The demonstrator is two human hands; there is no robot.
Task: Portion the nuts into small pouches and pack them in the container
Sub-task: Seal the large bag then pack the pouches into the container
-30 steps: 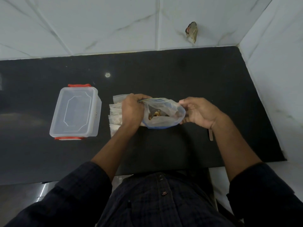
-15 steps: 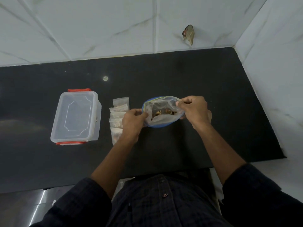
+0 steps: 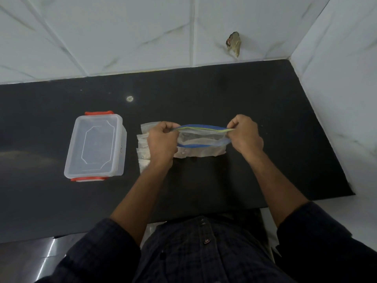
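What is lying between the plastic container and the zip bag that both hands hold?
In the head view, a stack of small clear pouches lies between the lidded container and the zip bag, partly hidden by the left hand.

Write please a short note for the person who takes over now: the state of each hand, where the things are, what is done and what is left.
Left hand: shut on the left end of the zip bag.
Right hand: shut on its right end; the bag hangs stretched flat between both hands above the counter.
Small pouches: a stack on the counter, just left of the left hand and partly hidden by it.
Container: further left on the counter, clear, red clips, lid on.
Done: nothing packed that I can see.
Left: portion the nuts into the pouches, open the container, pack them in.
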